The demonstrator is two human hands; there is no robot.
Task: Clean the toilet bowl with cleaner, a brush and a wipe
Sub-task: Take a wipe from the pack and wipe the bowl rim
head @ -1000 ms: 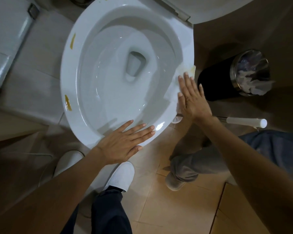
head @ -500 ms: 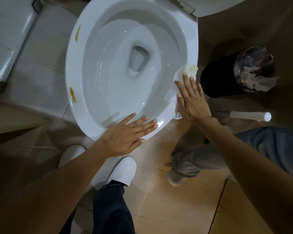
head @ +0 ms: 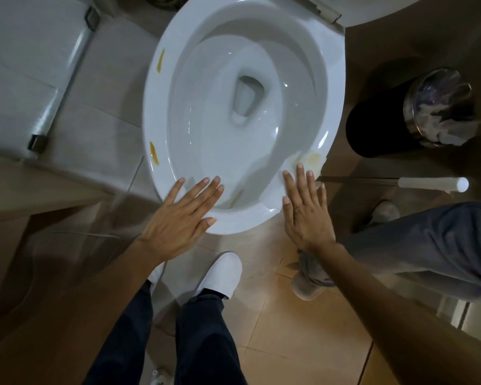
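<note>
The white toilet bowl (head: 336,87) fills the upper middle of the head view, its seat up. Two yellow-brown smears (head: 154,156) mark the left side of the rim. My left hand (head: 182,218) lies flat with straight fingers on the front rim. My right hand (head: 304,211) presses flat on a white wipe (head: 310,160) spread over the right front rim; the wipe carries a yellow stain just beyond my fingertips. The toilet brush handle (head: 433,183) lies right of the bowl, its head hidden behind my right hand.
A black bin (head: 378,129) with a steel rim, stuffed with crumpled paper, stands right of the bowl. Another person's grey trouser leg (head: 428,240) and slipper (head: 306,287) are at the right. My white slippers (head: 220,273) stand below the bowl. A glass shower door (head: 25,79) is at left.
My right hand has slid the wipe along the rim toward the front of the bowl. My left hand has stayed on the front rim while the camera view shifted.
</note>
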